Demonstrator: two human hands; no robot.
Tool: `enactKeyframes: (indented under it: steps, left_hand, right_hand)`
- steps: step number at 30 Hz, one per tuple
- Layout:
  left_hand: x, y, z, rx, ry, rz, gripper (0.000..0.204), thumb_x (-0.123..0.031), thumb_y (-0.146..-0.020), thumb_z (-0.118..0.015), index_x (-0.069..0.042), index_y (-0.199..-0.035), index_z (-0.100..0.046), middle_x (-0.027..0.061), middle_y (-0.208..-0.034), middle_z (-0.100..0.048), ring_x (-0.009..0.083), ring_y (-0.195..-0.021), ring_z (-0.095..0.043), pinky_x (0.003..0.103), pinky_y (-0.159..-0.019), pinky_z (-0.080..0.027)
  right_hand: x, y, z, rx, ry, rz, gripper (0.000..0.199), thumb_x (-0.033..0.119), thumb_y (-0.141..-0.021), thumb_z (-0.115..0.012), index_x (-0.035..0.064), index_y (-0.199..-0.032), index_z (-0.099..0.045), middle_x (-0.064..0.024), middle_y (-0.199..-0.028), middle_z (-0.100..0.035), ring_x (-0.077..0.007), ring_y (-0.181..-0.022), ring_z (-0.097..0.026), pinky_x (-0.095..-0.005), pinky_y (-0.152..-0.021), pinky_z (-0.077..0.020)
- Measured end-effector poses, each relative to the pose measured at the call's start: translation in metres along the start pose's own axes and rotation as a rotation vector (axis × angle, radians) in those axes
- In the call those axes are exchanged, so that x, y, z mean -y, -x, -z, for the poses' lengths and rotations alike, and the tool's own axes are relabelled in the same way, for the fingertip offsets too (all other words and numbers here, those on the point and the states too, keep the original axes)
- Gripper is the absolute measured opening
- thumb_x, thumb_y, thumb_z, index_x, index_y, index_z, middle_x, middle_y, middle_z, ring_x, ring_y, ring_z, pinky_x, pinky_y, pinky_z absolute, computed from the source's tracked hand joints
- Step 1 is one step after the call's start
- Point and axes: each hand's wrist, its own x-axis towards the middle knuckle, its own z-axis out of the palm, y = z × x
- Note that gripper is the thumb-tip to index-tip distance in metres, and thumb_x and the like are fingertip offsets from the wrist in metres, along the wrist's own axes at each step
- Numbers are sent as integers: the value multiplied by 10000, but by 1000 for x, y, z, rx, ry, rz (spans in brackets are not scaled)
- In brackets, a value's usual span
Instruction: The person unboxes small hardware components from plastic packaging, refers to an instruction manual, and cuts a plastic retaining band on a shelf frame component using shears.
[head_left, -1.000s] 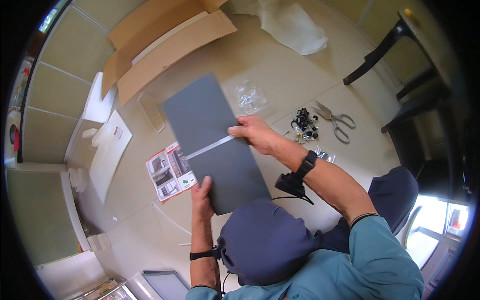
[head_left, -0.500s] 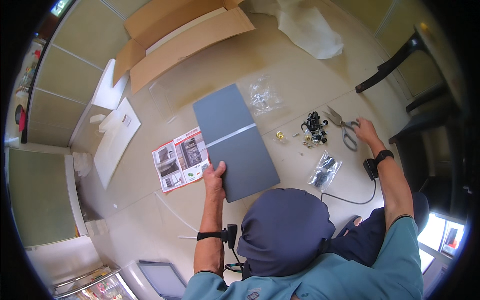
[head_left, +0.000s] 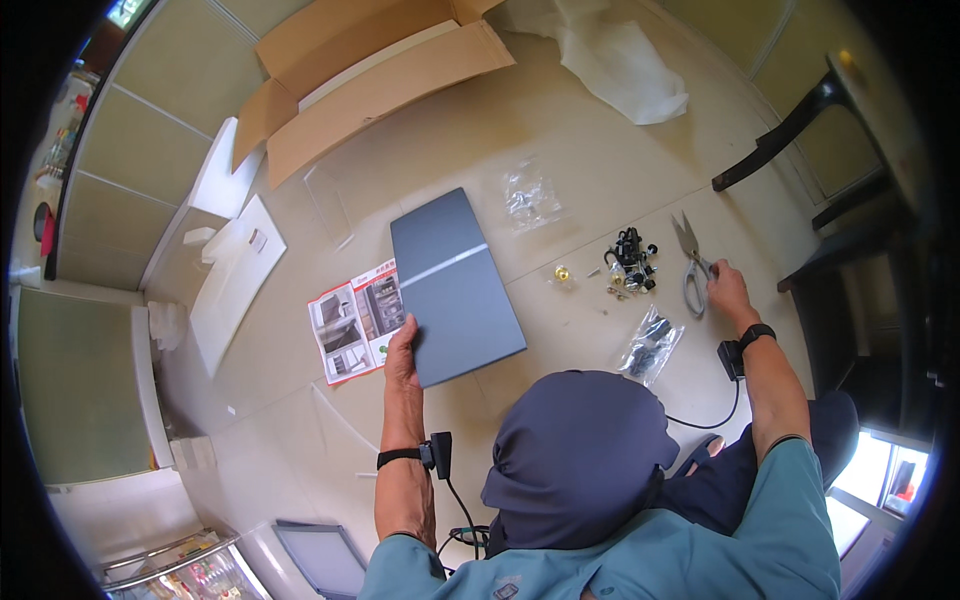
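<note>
A dark grey flat panel (head_left: pixel 455 283) with a pale stripe across it lies on the tiled floor. My left hand (head_left: pixel 402 350) grips its near left corner. My right hand (head_left: pixel 726 289) is out at the right, fingers on the handles of a pair of grey scissors (head_left: pixel 692 262). A cluster of black and brass hardware (head_left: pixel 628 267) lies just left of the scissors. A small clear bag of dark parts (head_left: pixel 651 342) lies below that cluster. My capped head hides the floor near my lap.
A red and white instruction leaflet (head_left: pixel 352 321) lies left of the panel. An open cardboard box (head_left: pixel 365 80), white foam pieces (head_left: pixel 232 262), a clear plastic bag (head_left: pixel 528 193), white wrapping (head_left: pixel 622 68) and dark chair legs (head_left: pixel 792 125) surround the spot.
My right hand left the panel's top edge and moved right to the scissors. The panel has gone from raised to lying flat on the floor, with my left hand staying on its corner.
</note>
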Motion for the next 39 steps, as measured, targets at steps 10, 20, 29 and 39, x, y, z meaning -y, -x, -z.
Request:
enactKeyframes:
  steps: [10,20,29,39]
  left_hand:
    - [13,34,-24,241,615,-251,638,-428,-813,-734,-99,-1319,-527,71,-1311,-580,287,-1216,-525,494,-1034,-405]
    - [25,26,-52,-124,689,-285,439,-32,-887,-645,-32,-1303,-505,99,-1282,-578,284,-1191,-551,480,-1056,-451]
    - [27,33,-63,-183,571,-153,398,36,-877,-585,-6,-1265,-504,126,-1224,-603,308,-1137,-599,505,-993,-518]
    - [61,45,-59,-95,365,-78,295,-117,-948,-557,-13,-1223,-537,149,-1163,-652,333,-1043,-665,564,-922,-543]
  right_hand:
    - [10,6,-15,-102,70,-34,645,193,-747,-683,-3,-1320,-458,-269,-1070,-634,-432,-991,-625,-478,-899,-499]
    - [91,-38,72,-102,-1030,17,471,183,-856,-675,5,-1273,-548,-18,-776,-622,-112,-670,-586,-248,-556,-453]
    - [292,36,42,999,-1844,29,424,369,-940,-559,16,-1174,-545,-82,-769,-578,-184,-653,-589,-360,-614,-556]
    - [313,71,-26,1462,-1895,-239,517,508,-885,-568,47,-1119,-557,-41,-794,-504,-150,-637,-465,-269,-555,-399]
